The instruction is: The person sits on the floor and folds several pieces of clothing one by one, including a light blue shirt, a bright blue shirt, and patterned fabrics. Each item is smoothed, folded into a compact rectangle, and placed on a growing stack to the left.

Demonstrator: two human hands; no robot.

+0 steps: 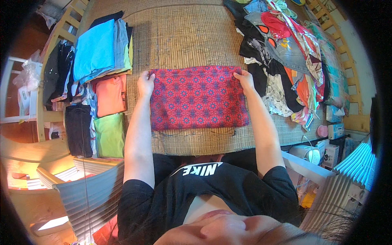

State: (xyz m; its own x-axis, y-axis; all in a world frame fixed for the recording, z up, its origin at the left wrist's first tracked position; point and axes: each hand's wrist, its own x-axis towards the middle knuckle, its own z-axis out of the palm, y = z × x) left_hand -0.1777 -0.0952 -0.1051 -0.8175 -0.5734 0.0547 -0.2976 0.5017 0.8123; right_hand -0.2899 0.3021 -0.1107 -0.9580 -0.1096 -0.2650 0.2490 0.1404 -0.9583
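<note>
A red patterned cloth (199, 98) with blue-ringed motifs lies folded into a wide rectangle on the woven straw mat (183, 33). It could be a garment, but its kind cannot be told. My left hand (145, 83) holds its far left corner, thumb on top. At the far right corner, my right hand (245, 81) grips the edge in the same way. The cloth looks flat and stretched between both hands. Fingers beneath the fabric are partly hidden.
Folded clothes stand in stacks at left, with a blue folded garment (95, 47), a salmon one (111, 95) and a green one (109, 134). A loose clothes heap (281, 55) spreads at right. Wooden bed rails (349, 70) border the mat. Tissue packs (336, 131) sit near the right corner.
</note>
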